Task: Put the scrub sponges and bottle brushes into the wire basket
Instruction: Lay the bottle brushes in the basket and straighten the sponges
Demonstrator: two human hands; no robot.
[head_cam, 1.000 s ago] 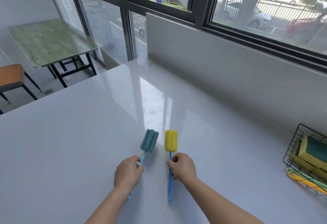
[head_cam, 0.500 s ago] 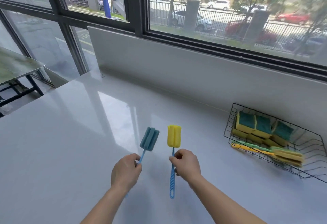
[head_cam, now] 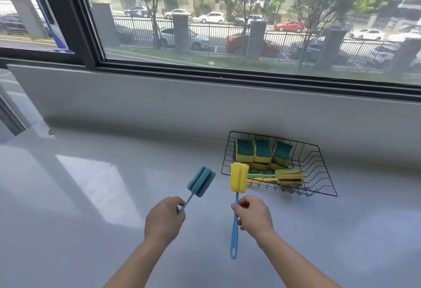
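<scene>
Two brushes are being gripped above the counter (head_cam: pixel 68 196): left hand (head_cam: pixel 164 219) curling around the blue-headed brush (head_cam: pixel 201 181), right hand (head_cam: pixel 255 216) pinching the yellow-headed brush (head_cam: pixel 238 180), seemingly short of the wire basket (head_cam: pixel 319 173).

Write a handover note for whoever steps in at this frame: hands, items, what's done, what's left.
Left hand grips the handle of the blue-headed brush.
Right hand pinches the handle of the yellow-headed brush, whose head is near the front left corner of the wire basket.
Both brushes are held heads up over the counter.
Done: scrub sponges and two other brushes lie in the basket.
Left: put both held brushes in.
</scene>
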